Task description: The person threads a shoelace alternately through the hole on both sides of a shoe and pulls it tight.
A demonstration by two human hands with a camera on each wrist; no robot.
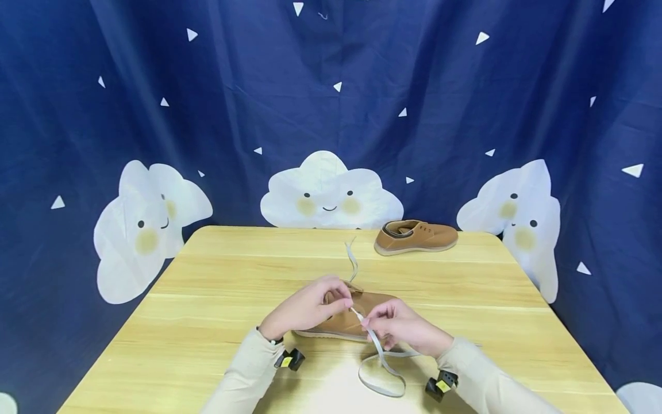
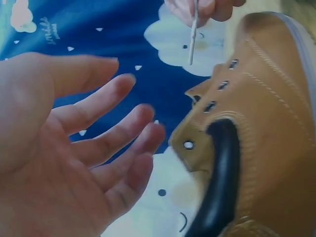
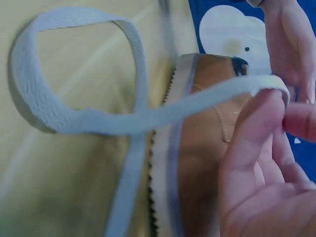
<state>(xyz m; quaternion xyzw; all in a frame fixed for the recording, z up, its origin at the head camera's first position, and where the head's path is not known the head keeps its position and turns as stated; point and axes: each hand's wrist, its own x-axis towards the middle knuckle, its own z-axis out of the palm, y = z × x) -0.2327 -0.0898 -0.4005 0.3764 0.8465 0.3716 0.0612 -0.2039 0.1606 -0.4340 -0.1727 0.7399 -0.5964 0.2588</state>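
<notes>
A brown shoe [image 1: 357, 310] lies on the table below both hands, its eyelets [image 2: 223, 85] showing in the left wrist view. My right hand [image 1: 405, 328] pinches a flat pale grey shoelace [image 3: 113, 123] between thumb and forefinger, close to its end. The lace's stiff tip [image 2: 192, 47] sticks out beyond those fingers. From the grip, the lace falls in a loop onto the table beside the sole. My left hand [image 2: 94, 133] is beside the shoe's opening, its fingers spread and nothing between them. In the head view, the left fingertips are close to the lace tip.
A second brown shoe [image 1: 419, 237] stands at the back right of the wooden table [image 1: 207, 287]. Another lace end [image 1: 352, 259] extends behind the near shoe. A blue curtain [image 1: 331, 115] with clouds hangs past the table's back edge.
</notes>
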